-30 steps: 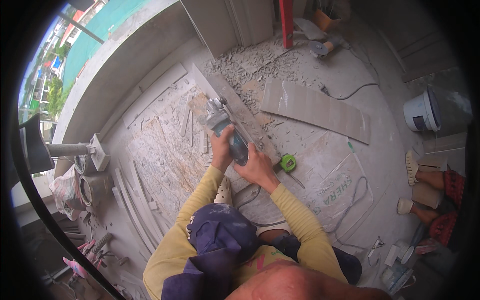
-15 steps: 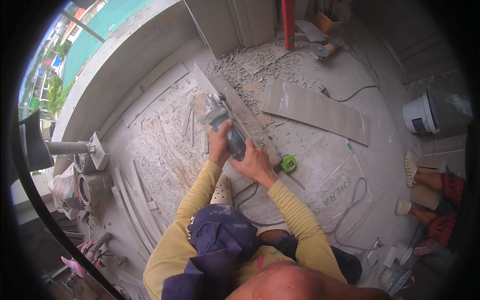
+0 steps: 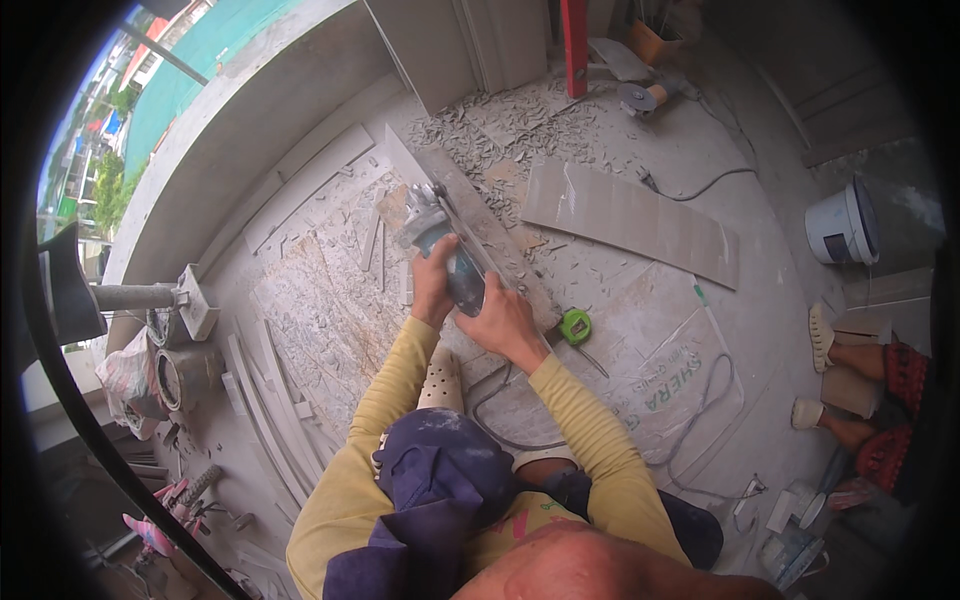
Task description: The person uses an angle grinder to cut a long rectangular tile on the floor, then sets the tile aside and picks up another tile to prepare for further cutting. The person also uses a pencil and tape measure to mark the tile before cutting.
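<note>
Both hands grip a blue-green angle grinder point(image 3: 464, 280) with a dusty grey metal head. My left hand point(image 3: 432, 284) wraps the body just behind the head. Farther back, my right hand point(image 3: 508, 323) closes round the rear end of the body. The grinder's head rests at a thin grey tile or board point(image 3: 402, 156) tilted up on its long edge. Which part of the disc touches the edge is hidden. To the right of my right hand lies a green tape measure point(image 3: 575, 327).
A flat grey plank-like tile point(image 3: 632, 222) lies to the right, with chips beyond it. Another grinder point(image 3: 640, 99) sits near a red post point(image 3: 575, 50). A cord point(image 3: 512, 437) runs near my feet. A bucket point(image 3: 842, 226) and another person's legs point(image 3: 858, 360) are far right.
My hands and the grinder have shifted very slightly left along the board. Both hands keep their grip, and the surrounding things stay put.
</note>
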`<state>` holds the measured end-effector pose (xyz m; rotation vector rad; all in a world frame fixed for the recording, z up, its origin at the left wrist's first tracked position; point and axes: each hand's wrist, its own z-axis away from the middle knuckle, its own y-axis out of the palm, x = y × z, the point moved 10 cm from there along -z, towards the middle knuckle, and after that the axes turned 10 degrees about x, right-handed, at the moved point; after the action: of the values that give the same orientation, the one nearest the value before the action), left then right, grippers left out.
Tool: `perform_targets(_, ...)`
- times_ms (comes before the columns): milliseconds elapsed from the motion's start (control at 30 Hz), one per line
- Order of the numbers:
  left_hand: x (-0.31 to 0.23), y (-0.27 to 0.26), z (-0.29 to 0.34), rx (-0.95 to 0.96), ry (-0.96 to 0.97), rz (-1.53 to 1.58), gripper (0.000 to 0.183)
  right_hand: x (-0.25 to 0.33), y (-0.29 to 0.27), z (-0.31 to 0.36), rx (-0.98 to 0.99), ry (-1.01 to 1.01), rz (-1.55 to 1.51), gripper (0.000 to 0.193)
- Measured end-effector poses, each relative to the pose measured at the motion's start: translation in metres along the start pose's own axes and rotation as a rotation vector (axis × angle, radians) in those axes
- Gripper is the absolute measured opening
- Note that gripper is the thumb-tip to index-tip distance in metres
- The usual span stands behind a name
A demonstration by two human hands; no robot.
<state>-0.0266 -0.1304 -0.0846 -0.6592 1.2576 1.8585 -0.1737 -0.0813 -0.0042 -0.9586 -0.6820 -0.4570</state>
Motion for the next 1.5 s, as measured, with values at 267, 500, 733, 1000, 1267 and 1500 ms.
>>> perform_targets(267,0.003,0.004,0.009,-0.025,0.029,-0.027,0.038,-0.013,0.006,0.007,-0.041,-0.004,0.011,0.074)
perform_targets(500,0.007,0.007,0.015,-0.016,0.051,-0.017,0.037,-0.015,0.007,0.012,-0.020,-0.007,0.026,0.077)
perform_targets(733,0.015,0.010,0.026,-0.020,0.020,0.006,0.038,-0.016,0.005,0.024,-0.030,-0.015,0.034,0.075)
perform_targets(1000,0.008,0.011,0.022,-0.021,0.040,0.020,0.032,-0.014,0.006,0.018,0.019,0.029,0.017,0.073)
perform_targets(1267,0.014,0.008,0.019,-0.026,0.003,0.022,0.033,-0.017,0.006,0.016,-0.016,0.003,0.016,0.075)
perform_targets(1500,0.018,0.009,0.024,-0.035,0.015,-0.004,0.036,-0.020,0.006,0.023,-0.043,-0.021,0.020,0.077)
